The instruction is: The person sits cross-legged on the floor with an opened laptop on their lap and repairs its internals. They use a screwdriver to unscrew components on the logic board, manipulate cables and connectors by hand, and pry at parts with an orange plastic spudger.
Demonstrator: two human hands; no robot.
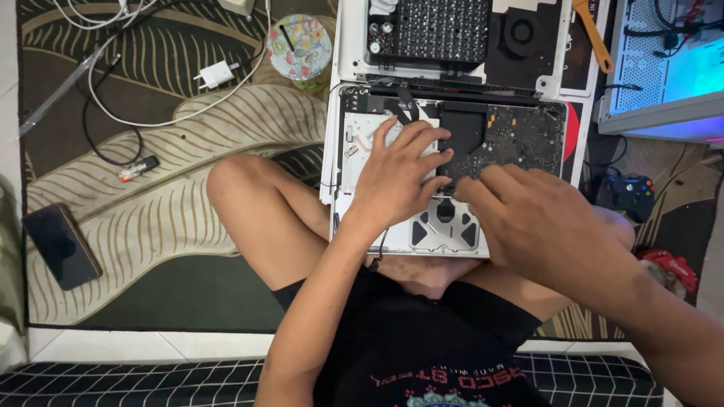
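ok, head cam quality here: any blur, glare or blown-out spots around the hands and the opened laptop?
Head view: right hand slightly motion-soft at the fingertips; left hand sharper. The opened white laptop chassis and its dark circuit board are evenly lit, with no hard shadows. The glowing white computer case at top right is overexposed, bluish. The black smartphone on the leaf-patterned rug shows no glare.
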